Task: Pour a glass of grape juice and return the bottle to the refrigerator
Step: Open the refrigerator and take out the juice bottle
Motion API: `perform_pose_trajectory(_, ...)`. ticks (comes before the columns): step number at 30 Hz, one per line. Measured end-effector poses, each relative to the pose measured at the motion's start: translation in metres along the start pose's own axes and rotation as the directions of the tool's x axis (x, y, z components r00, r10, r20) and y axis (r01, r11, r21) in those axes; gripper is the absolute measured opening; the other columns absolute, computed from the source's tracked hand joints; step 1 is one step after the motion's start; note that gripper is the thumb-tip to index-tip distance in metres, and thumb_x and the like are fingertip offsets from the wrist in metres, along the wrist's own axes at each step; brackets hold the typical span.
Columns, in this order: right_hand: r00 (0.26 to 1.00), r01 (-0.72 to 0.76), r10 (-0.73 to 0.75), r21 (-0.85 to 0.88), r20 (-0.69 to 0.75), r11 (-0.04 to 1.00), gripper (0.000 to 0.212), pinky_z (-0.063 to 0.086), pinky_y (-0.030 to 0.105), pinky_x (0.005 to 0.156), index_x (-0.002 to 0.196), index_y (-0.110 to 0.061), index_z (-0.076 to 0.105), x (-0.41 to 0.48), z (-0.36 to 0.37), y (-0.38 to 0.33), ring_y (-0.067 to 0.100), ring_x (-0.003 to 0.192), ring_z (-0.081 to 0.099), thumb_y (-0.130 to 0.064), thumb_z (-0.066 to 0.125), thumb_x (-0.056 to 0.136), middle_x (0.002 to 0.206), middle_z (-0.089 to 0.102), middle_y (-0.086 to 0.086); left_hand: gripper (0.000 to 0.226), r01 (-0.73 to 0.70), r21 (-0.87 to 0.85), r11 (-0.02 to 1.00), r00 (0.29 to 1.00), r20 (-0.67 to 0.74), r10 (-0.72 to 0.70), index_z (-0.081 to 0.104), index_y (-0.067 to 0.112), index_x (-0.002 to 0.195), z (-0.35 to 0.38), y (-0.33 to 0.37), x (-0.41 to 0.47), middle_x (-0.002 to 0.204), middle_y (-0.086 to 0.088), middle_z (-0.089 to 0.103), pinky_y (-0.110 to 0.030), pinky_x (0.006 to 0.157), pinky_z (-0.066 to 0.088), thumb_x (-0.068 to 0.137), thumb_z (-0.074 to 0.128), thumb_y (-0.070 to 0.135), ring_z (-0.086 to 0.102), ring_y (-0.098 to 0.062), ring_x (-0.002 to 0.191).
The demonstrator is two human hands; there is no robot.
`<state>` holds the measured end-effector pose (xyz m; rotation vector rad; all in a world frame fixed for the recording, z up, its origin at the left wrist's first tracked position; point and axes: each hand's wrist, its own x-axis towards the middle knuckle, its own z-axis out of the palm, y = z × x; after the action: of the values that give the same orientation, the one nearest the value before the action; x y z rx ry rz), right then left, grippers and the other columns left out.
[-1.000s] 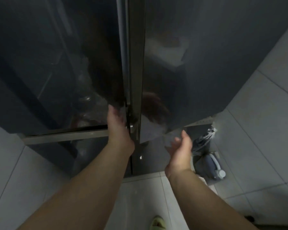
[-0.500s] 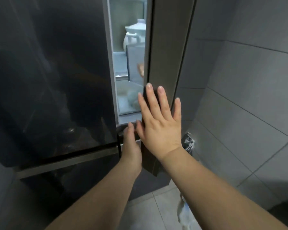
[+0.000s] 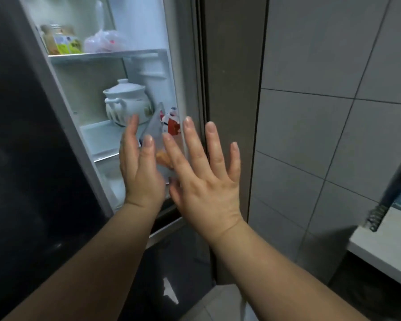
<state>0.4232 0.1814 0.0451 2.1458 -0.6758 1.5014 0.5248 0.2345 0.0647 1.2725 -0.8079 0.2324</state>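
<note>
Reaching toward the open fridge (image 3: pixel 146 31), I have both hands up in front of its lit gap, between the dark left door (image 3: pixel 21 158) and the right door (image 3: pixel 232 89), which I see edge-on. My left hand (image 3: pixel 140 172) is raised with its fingers straight and loose, holding nothing, in front of the lower shelf. My right hand (image 3: pixel 206 181) is just beside it, fingers spread wide and also empty. Its fingertips lie across the inner edge of the right door, though I cannot tell whether they touch it.

Inside, a white lidded pot (image 3: pixel 125 100) stands on the middle shelf. A small red and white thing (image 3: pixel 173 123) sits to the right of the pot, behind a clear, blurred panel. On the top shelf (image 3: pixel 102 55) are a jar (image 3: pixel 60 40) and a plastic bag (image 3: pixel 102 41). I cannot make out the juice bottle among them.

Grey wall tiles (image 3: pixel 333 112) fill the right side, with a white counter (image 3: pixel 380 244) at the far right edge.
</note>
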Motion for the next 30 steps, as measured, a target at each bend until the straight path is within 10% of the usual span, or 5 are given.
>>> perform_pose_trajectory(5,1.0,0.008,-0.007,-0.105,0.014,0.994,0.066,-0.001,0.05,0.116,0.15,-0.024,0.036,-0.005,0.011,0.07,0.024,0.15,0.003,-0.05,0.048,0.09,0.158,0.021,0.001,0.061,-0.442,0.655,0.612,0.897,0.328,0.297,0.028,0.026,0.15,0.026,0.0,0.002,0.16,-0.002,0.017,-0.049,0.113,0.015,0.094,0.032,0.048,0.013,-0.021,0.148)
perform_pose_trajectory(13,0.997,0.07,-0.07,-0.025,-0.012,0.997,0.072,0.0,0.05,0.117,0.148,-0.027,0.04,-0.007,0.009,0.152,0.031,0.148,0.011,-0.057,0.05,0.084,0.157,0.03,0.007,0.061,-0.597,0.615,0.515,0.801,0.42,0.427,0.03,0.019,0.147,0.089,0.006,-0.008,0.153,-0.002,0.03,-0.051,0.113,0.019,0.094,0.035,0.047,0.027,-0.019,0.144)
perform_pose_trajectory(19,0.967,0.238,-0.244,0.088,0.068,0.967,0.079,0.004,0.054,0.115,0.148,-0.03,0.04,0.011,0.02,0.192,0.036,0.146,0.017,-0.059,0.059,0.076,0.154,0.039,0.006,0.073,-0.551,0.726,0.412,0.835,0.471,0.285,0.024,0.024,0.15,0.134,0.012,-0.006,0.156,-0.002,0.025,-0.055,0.112,0.009,0.092,0.011,0.067,0.02,-0.021,0.146)
perform_pose_trajectory(30,0.957,0.188,-0.241,0.293,0.158,0.937,0.075,0.012,0.063,0.109,0.145,-0.021,0.033,0.013,0.061,0.296,0.036,0.135,0.041,-0.051,0.051,0.079,0.143,0.049,0.012,0.072,-0.598,0.765,0.239,0.801,0.585,0.131,0.023,0.028,0.15,0.211,0.005,-0.013,0.142,-0.008,0.049,-0.057,0.113,0.011,0.089,0.03,0.066,0.04,-0.027,0.137)
